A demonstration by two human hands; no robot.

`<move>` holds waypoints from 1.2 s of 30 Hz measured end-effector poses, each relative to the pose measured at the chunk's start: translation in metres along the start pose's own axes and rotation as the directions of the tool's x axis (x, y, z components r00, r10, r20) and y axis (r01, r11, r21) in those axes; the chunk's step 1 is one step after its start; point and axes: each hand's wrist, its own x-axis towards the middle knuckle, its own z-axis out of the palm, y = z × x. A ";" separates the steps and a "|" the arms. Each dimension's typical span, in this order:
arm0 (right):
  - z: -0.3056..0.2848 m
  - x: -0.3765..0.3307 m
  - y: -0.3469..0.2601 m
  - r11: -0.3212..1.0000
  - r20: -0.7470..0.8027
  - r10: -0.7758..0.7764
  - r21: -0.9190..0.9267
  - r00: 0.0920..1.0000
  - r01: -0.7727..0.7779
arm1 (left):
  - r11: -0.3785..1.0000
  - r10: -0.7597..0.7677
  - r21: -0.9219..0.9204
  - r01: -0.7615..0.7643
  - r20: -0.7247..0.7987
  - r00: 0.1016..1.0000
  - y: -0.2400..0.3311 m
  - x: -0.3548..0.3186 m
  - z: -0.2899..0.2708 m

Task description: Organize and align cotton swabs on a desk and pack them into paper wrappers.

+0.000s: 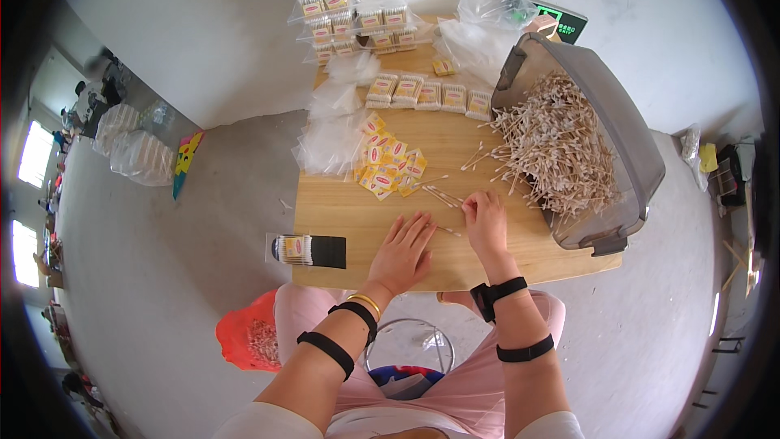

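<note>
From the head view, your left hand [402, 252] lies flat on the wooden surface [341, 211], fingers spread and holding nothing. Your right hand [485, 223] rests just beside it, fingers curled down onto a few cotton swabs [443, 195] lying loose on the wood; whether the fingertips are actually pinched on one, you cannot tell from here. One swab lies between your two hands, and a few more are scattered just ahead of your right fingers.

These swabs look very light and thin, with a stiff wooden stick and soft tips. They will likely roll or skid under a flat finger, and a stick would probably snap if bent hard. Take one at mid-stick with thumb and forefinger, or sweep several together first so they line up.

The big supply sits to your right: a grey bin [617, 138] tipped on its side, with a heap of swabs [552, 142] spilling from its mouth onto the surface. Ahead of your left hand lie small yellow labels [388, 161] and clear plastic bags [329, 142]; further back, filled packs [429, 93] stand in a row.
</note>
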 end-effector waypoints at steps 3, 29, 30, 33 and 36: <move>-0.002 0.001 0.002 0.995 0.004 0.048 0.089 0.999 -0.048 | 1.000 0.004 0.004 -0.004 -0.004 1.000 0.000 0.001 0.001; 0.028 0.013 -0.040 0.986 0.045 -0.160 0.048 0.986 0.157 | 1.000 -0.021 0.019 0.021 0.011 1.000 -0.005 -0.004 0.001; 0.025 0.022 -0.042 0.986 0.044 -0.166 0.037 0.985 0.164 | 1.000 -0.019 0.016 0.018 0.010 1.000 -0.004 -0.002 0.002; 0.035 0.047 -0.047 0.961 0.049 -0.276 -0.018 0.960 0.277 | 0.997 0.005 0.078 -0.008 0.031 1.000 -0.002 0.002 0.003; 0.043 0.067 -0.049 0.878 0.121 -0.458 -0.094 0.881 0.470 | 0.987 -0.016 0.160 0.001 0.088 0.996 -0.002 0.001 0.004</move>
